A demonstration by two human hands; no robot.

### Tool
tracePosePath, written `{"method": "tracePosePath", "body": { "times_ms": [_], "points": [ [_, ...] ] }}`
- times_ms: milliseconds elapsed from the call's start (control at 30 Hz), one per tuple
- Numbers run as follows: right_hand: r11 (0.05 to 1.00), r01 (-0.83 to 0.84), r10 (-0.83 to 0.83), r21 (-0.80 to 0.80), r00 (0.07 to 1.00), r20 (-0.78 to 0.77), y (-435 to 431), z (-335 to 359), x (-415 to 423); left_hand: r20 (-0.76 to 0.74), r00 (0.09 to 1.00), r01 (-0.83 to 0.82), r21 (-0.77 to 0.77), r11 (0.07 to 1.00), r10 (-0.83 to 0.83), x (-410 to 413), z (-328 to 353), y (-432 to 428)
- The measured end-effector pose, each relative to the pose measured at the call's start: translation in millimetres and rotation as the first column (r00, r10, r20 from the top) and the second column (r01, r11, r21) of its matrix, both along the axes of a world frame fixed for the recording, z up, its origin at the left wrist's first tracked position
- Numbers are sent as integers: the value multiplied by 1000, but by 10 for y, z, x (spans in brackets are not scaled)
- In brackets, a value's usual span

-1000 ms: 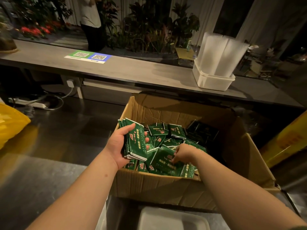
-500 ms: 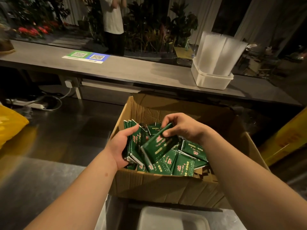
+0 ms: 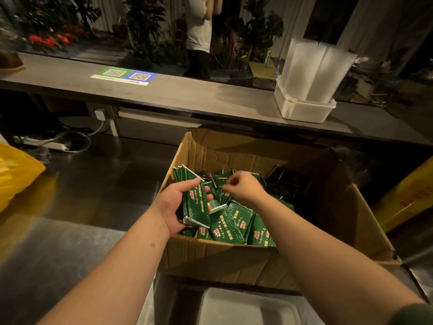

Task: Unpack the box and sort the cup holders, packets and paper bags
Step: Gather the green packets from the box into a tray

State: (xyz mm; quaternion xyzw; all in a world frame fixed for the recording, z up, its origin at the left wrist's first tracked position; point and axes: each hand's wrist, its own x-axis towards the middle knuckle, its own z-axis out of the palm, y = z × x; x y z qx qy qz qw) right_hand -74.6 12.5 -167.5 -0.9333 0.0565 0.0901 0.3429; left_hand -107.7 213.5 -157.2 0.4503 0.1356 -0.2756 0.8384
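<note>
Right hand [image 3: 243, 186] (blurred) has pulled back; left hand [image 3: 174, 207] grips the packets [image 3: 195, 202].

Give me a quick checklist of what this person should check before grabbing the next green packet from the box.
1. Grip: ok, the left hand curls fingers and thumb round the stack of packets.
2. Stack squared up: not ok, its upper corners fan out.
3. Picking hand free: cannot tell, the right hand is blurred, fingers curled.
4. More to pick: ok, loose packets lie in the cardboard box near its front wall.
5. Drop spot: ok, a white tray lies just this side of the box.
</note>
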Motion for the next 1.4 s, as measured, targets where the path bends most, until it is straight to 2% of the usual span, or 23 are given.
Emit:
{"method": "tracePosePath", "body": {
  "times_ms": [67,133,233,333,400,467,567,600,667,733,767,800,833,867,967,1033,1100,1167,1233,1267,1333,1400],
  "points": [
    [975,-50,-6,-214,966,-257,-140,-265,-60,-23,1000,-9,14,1000,9,21,-18,2],
    [939,-118,-9,-322,930,-368,-161,-414,-117,-30,999,-30,19,999,31,40,-47,-1],
    [875,-183,13,-449,935,-356,-40,-465,-109,-14,998,-63,-2,998,63,47,-57,-18],
    [856,-202,35,-476,941,-337,75,-516,-62,-7,996,-90,-9,996,90,37,-38,-28],
    [925,-164,31,-344,932,-362,50,-516,-27,-10,996,-94,-23,995,94,34,-27,-23],
    [994,-57,21,-88,931,-365,-48,-411,-36,-11,995,-100,-26,995,100,34,-9,-13],
    [951,154,-75,269,956,-283,-237,-203,-93,-14,993,-115,-25,993,115,32,1,-4],
    [891,243,-154,384,956,-249,-279,-136,-113,-8,993,-119,-21,993,119,26,7,-4],
    [679,360,-273,640,933,-235,-320,5,-140,4,993,-122,-11,992,122,24,5,-13],
    [456,378,-239,806,924,-298,-277,164,-170,7,996,-92,-8,996,92,16,17,-23],
    [388,376,-182,842,926,-330,-217,234,-194,9,998,-65,-27,998,65,11,22,-19],
    [366,363,-119,857,931,-344,-147,278,-209,15,999,-36,-44,998,37,-2,37,-22],
    [381,344,-56,858,935,-350,-56,292,-225,25,1000,-17,-60,998,19,-13,46,-25],
    [436,317,-8,843,937,-348,38,278,-229,34,999,-7,-69,998,9,-33,65,-25],
    [646,220,17,731,953,-302,277,177,-212,50,998,-25,-91,996,29,-57,79,-2],
    [806,128,2,578,976,-219,353,152,-196,32,999,-33,-72,997,36,-61,80,3],
    [936,33,9,351,993,-119,363,165,-174,22,999,-39,-53,998,40,-52,73,16],
    [980,22,-15,199,999,-37,293,175,-121,15,999,-47,-52,998,48,-44,64,25],
    [989,63,-67,130,997,25,129,142,-67,21,998,-57,-66,996,59,-50,76,19],
    [995,83,-85,47,995,44,14,73,-39,22,997,-68,-72,995,70,-54,83,15],
    [985,52,-59,-163,997,-44,-205,-122,-34,14,995,-94,-93,991,96,-60,91,13],
    [962,-37,-14,-270,982,-186,-307,-328,-69,6,994,-106,-112,988,108,-63,87,11]
  ]
}}
